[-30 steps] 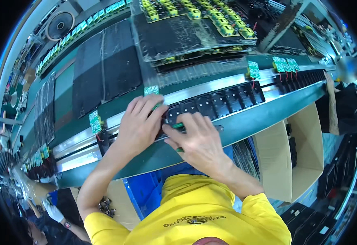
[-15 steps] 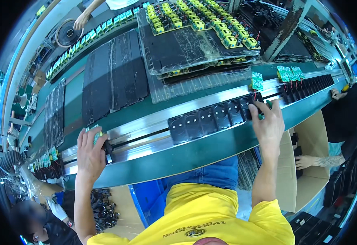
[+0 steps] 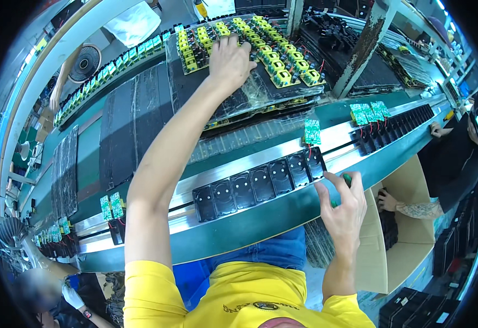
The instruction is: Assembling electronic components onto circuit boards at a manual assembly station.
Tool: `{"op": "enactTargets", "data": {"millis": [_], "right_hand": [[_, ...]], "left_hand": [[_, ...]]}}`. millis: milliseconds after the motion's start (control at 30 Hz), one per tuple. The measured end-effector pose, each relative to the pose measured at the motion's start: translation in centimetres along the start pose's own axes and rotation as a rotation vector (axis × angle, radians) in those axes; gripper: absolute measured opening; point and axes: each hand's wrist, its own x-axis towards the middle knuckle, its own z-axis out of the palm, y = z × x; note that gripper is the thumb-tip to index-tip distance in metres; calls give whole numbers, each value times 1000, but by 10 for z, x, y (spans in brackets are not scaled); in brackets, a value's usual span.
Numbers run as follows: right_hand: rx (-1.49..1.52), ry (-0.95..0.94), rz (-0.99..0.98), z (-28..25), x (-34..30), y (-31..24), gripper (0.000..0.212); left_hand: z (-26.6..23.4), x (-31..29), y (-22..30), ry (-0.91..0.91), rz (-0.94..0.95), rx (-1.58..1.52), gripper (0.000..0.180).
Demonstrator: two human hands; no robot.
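Observation:
My left hand reaches far over the stack, above circuit boards with yellow transformers; its fingers bend down, apart from the thumb, and whether they touch a board is hidden. My right hand is closed around a small green-handled tool, its working end not visible. The fingertips lie beside the right end of a row of open black plastic cases on a metal rail. From the last case, red wires lead to a green circuit board. Two more green boards stand at dark cases on the left.
Black sheets lie left of the stack. More wired cases line the rail on the right. Below the bench edge, a co-worker's hand is inside a cardboard box. A rusty post rises behind the stack.
My left hand has left the cases and green boards on the left and moved up over the stack. My right hand has drawn slightly toward me with the tool. The view has shifted.

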Motion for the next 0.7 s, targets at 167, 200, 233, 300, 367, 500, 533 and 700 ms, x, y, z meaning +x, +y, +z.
{"op": "enactTargets", "data": {"millis": [167,200,233,300,367,500,533,700], "right_hand": [[114,-38,26,-4,1,3,26],[163,-27,-7,0,5,-1,27],[216,-17,-45,3,9,-6,27],[272,-14,-45,1,17,-18,33],[351,36,-89,3,24,-18,45],[787,-160,46,6,40,-24,51],[938,-283,-7,9,47,-23,50],[1222,-615,-177,16,52,-45,46]], "left_hand": [[-3,1,2,-194,-144,-307,29],[-8,-4,-2,-194,-159,-290,29],[-14,-9,-8,-230,-135,-343,29],[-46,-27,0,-196,-111,-485,33],[-82,-59,22,-180,-89,-774,47],[-169,-129,52,-471,27,-1300,90],[-183,-145,54,-524,77,-1337,102],[-234,-189,56,-588,6,-1291,113]]}}
